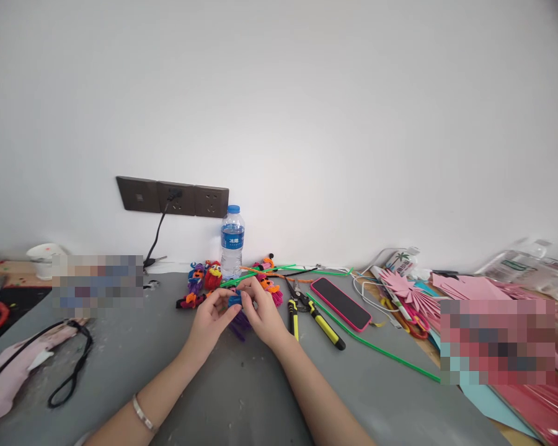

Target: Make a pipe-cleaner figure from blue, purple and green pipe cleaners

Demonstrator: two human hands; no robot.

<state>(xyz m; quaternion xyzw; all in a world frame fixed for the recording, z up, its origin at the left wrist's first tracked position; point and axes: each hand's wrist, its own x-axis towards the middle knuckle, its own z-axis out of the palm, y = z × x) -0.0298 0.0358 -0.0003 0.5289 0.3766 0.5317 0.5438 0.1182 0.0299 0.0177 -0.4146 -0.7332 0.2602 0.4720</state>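
A small blue fuzzy piece is held between the fingertips of the left hand and the right hand, both of which are closed on it above the grey worktop. The piece is partly covered by the fingers. A purple fuzzy piece is seen just below the hands; whether it is joined to the blue one cannot be told.

Brightly coloured fuzzy figures, including a red one, are grouped behind the hands. Beside them, a water bottle is stood upright near the wall; its blue label is printed in white with the characters "冰露", and the smaller line beneath is too fine to be read.

To the right, pliers with yellow-and-black handles are laid with the handles spread. A smartphone in a pink case is placed next, its screen dark. A green stem is extended in front of it.

Farther right, a palm tree emblem is carried on a clear container behind pleated pink paper. Another clear container is marked with a green label, its wording illegible.
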